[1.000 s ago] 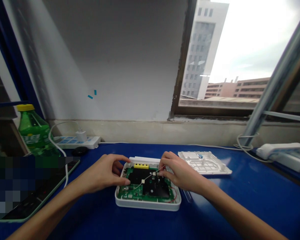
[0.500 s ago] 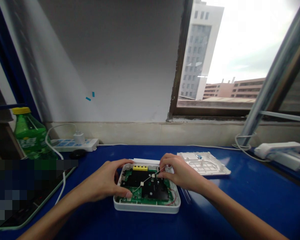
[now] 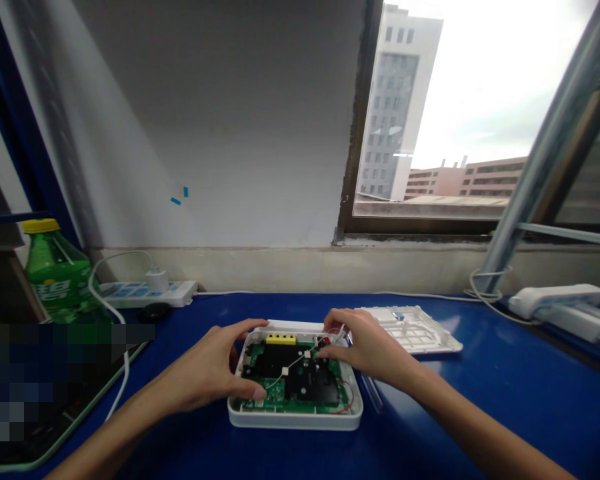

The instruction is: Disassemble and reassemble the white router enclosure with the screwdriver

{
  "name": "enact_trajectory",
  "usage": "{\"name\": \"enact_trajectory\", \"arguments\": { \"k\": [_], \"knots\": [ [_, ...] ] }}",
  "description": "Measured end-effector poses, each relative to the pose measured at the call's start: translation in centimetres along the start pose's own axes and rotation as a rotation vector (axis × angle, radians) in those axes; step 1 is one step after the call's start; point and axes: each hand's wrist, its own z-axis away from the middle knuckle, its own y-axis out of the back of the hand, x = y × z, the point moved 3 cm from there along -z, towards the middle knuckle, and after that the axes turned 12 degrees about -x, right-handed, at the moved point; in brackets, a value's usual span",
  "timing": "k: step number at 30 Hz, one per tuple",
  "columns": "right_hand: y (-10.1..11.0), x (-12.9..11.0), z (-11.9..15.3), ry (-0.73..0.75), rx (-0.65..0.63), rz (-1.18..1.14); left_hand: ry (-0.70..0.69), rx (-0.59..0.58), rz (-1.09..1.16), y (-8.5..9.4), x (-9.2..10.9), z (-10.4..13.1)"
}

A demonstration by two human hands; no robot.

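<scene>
A router-like device with its housing open, a white plastic shell [image 3: 295, 421] around a green circuit board [image 3: 305, 403], lies on the blue table. Black plates cover much of the board, and a yellow port block [image 3: 281, 340] sits at its back. My left hand [image 3: 220, 365] grips the shell's left side, its thumb over the front left corner and its fingers at the back edge. A thin white wire [image 3: 296, 363] with small white pads crosses the board toward my right hand [image 3: 356, 341]. The right fingers are curled around the wire's end at the back right corner, partly hiding it.
A white ribbed cover [image 3: 415, 330] lies behind my right hand, and a thin clear rod [image 3: 373, 393] beside the shell. At the left are a green bottle [image 3: 60, 270], a power strip [image 3: 180, 293] and a dark round object [image 3: 154, 311]. White adapters [image 3: 560, 300] stand far right.
My right fingers have shifted slightly at the back right corner, and a small red spot now shows between them. My left hand keeps its grip. The view has tipped a little.
</scene>
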Motion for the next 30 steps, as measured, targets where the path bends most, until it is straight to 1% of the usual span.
{"name": "enact_trajectory", "arguments": {
  "k": [5, 8, 11, 16, 18, 22, 24, 26, 28, 30],
  "knots": [
    [-0.2, 0.1, 0.1, -0.008, 0.013, -0.037, -0.013, -0.006, -0.046, 0.1, 0.4, 0.2],
    [-0.4, -0.1, 0.1, 0.061, 0.002, -0.046, -0.021, -0.013, -0.078, 0.2, 0.5, 0.2],
    [-0.6, -0.2, 0.3, 0.108, -0.017, 0.002, -0.044, -0.002, -0.06, 0.3, 0.5, 0.2],
    [-0.7, -0.3, 0.5, 0.048, -0.01, 0.115, -0.059, -0.025, -0.05, 0.2, 0.8, 0.3],
    [-0.6, -0.3, 0.5, 0.058, -0.015, 0.096, -0.058, -0.029, -0.057, 0.3, 1.0, 0.4],
    [-0.2, -0.1, 0.6, 0.014, -0.009, 0.042, -0.041, -0.044, -0.059, 0.4, 1.4, 0.8],
    [-0.1, -0.3, 0.7, 0.043, -0.015, 0.082, -0.018, -0.055, -0.079, 0.4, 1.5, 0.9],
    [-0.3, -0.6, 0.7, 0.105, -0.032, 0.156, -0.006, -0.055, -0.118, 0.4, 1.5, 1.1],
    [-0.4, -0.8, 0.8, 0.138, -0.041, 0.201, -0.018, -0.045, -0.154, 0.4, 1.7, 1.2],
    [-0.5, -0.9, 0.7, 0.147, -0.05, 0.199, -0.037, -0.041, -0.176, 0.4, 1.8, 1.2]
  ]
}}
